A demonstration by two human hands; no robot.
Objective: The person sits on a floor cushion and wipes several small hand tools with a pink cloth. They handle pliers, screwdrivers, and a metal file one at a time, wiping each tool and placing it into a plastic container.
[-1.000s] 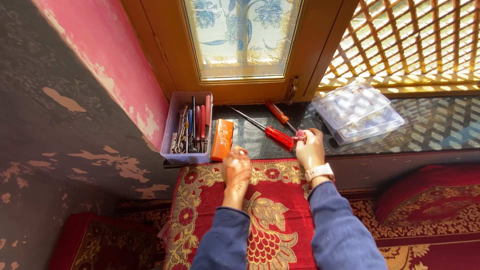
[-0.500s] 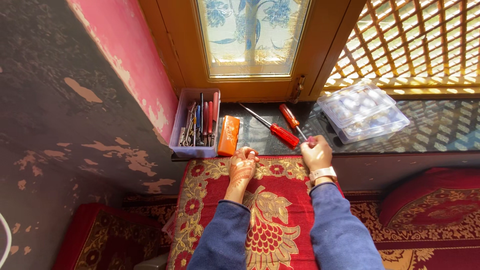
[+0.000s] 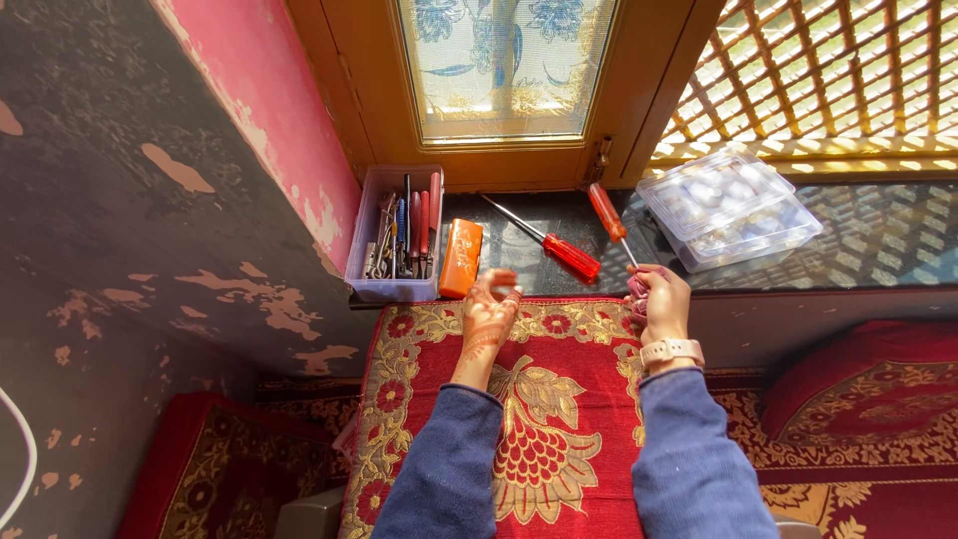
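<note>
Head view: our right hand (image 3: 661,299) grips a small pink thing (image 3: 636,287) at the ledge's (image 3: 878,260) front edge; left hand (image 3: 489,309) pinches something tiny.

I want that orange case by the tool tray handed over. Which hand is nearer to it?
Left. The left hand is just right of and below the orange case, at the ledge's edge. The right hand is farther right, beyond the red-handled screwdriver.

We are looking at a dark stone ledge (image 3: 898,250) that is carrying a lilac tool tray (image 3: 394,290), an orange case (image 3: 460,259), two red-handled screwdrivers (image 3: 571,256) and a clear plastic box (image 3: 733,205); below it a red patterned cushion (image 3: 539,419) is lying.
</note>
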